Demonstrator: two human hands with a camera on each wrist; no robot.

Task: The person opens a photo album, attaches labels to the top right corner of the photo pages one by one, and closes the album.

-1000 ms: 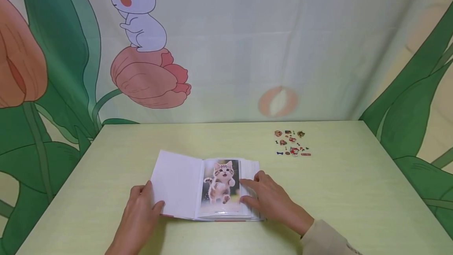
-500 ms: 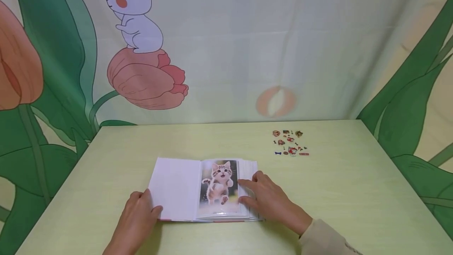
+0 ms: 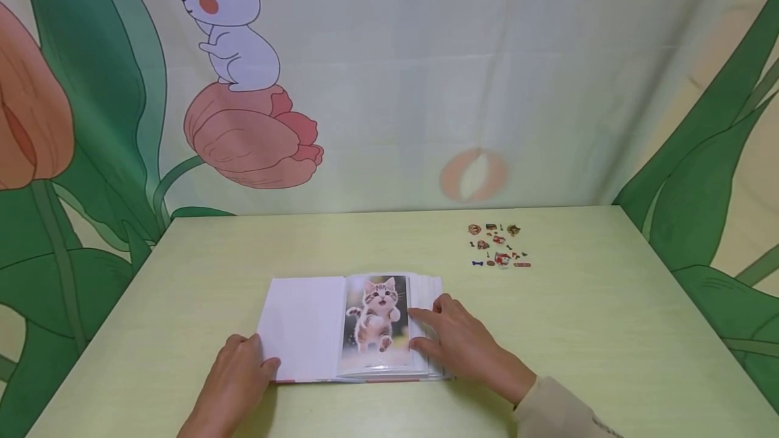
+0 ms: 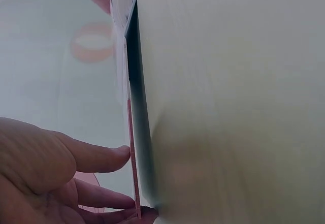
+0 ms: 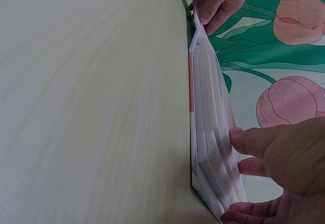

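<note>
A small photo album (image 3: pixel 301 326) lies open on the table, its white inside cover to the left. On the right, the top page holds a photo of a kitten (image 3: pixel 379 323) in a clear sleeve. My left hand (image 3: pixel 234 374) pinches the cover's outer edge; in the left wrist view the thumb (image 4: pixel 104 158) is on top and fingertips reach underneath, with a dark gap between cover and table. My right hand (image 3: pixel 465 343) rests on the stack of pages (image 5: pixel 213 127), index finger and thumb extended at the photo's right edge, other fingers at the pages' outer side.
A group of small colourful stickers (image 3: pixel 499 245) lies on the table (image 3: pixel 584 330) behind and right of the album. Past the table's back edge hangs a curtain (image 3: pixel 377 86) printed with a rabbit, tulips and leaves.
The album's left cover has sunk closer to the table, and my left hand has lowered with it. My right hand has stayed on the pages. The head view has shifted slightly.
</note>
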